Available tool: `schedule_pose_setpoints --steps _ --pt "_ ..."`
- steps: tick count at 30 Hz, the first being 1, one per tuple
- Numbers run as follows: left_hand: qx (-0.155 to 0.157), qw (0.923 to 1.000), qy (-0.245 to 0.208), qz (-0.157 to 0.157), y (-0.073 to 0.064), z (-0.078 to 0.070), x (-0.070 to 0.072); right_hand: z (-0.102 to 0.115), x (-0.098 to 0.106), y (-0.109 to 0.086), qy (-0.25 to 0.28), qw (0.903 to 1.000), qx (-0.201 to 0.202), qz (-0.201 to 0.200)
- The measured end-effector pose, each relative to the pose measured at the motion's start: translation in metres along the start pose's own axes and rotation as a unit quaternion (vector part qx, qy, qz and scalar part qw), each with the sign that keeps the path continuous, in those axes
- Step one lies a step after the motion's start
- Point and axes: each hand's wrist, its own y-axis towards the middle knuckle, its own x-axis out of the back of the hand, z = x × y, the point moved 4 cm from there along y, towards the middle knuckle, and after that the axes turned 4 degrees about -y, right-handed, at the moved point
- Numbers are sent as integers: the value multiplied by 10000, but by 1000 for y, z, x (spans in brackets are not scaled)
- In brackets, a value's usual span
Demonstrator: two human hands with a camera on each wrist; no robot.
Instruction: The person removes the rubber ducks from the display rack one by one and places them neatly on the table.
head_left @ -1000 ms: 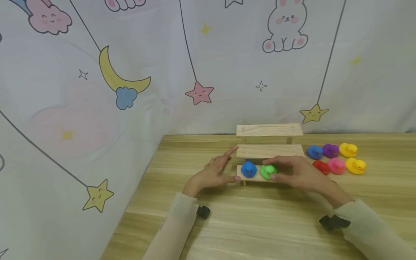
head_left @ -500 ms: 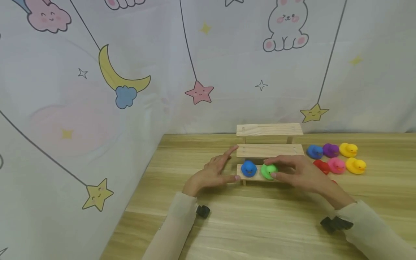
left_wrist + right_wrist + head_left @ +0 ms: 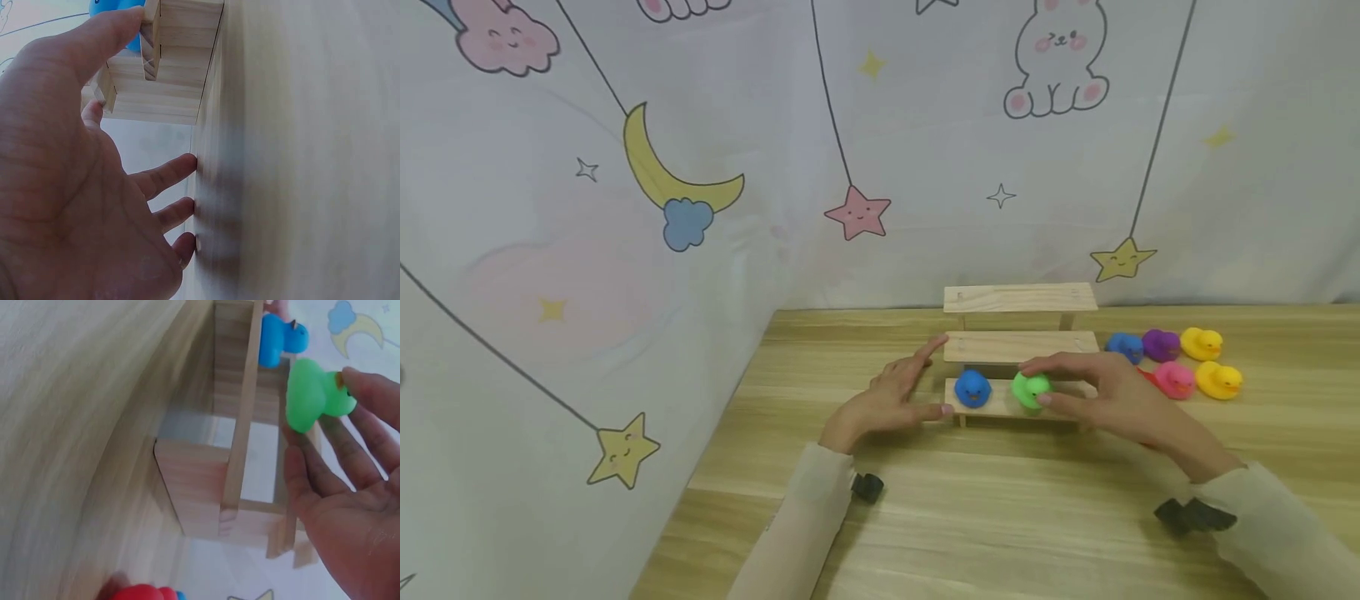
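A three-step wooden rack (image 3: 1019,347) stands against the back wall. On its lowest step sits a blue rubber duck (image 3: 973,389), near the left end. To the right of it my right hand (image 3: 1116,400) pinches a green rubber duck (image 3: 1030,390) between thumb and fingers, over the same step. In the right wrist view, the green duck (image 3: 312,397) is tilted beside the step's plank, its head by the thumb. My left hand (image 3: 887,400) touches the rack's left end with fingers extended, thumb (image 3: 115,31) at the lowest step's corner, a fingertip at the middle step.
Right of the rack, several rubber ducks rest on the wooden table (image 3: 925,517): blue (image 3: 1124,347), purple (image 3: 1162,344), pink (image 3: 1176,380) and yellow (image 3: 1219,380) among them. Red ones are partly hidden behind the right hand. A printed curtain (image 3: 925,125) hangs behind.
My right hand has shifted slightly right along the lowest step with the green duck, widening its gap from the blue duck. The left hand stays at the rack's left end.
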Motion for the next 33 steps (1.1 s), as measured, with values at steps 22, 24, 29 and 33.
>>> schedule_pose_setpoints --steps 22,24,29,33 --pt "25 10000 30 9 1 0 0 -7 22 -19 -612 9963 436 -412" --pt "34 10000 37 8 1 0 0 -10 25 -22 -696 9961 329 -427" --pt "22 10000 30 15 2 1 0 -17 34 -30 -994 9941 -18 -439" --pt "17 10000 28 8 1 0 0 -22 41 -34 -925 9944 -30 -508"
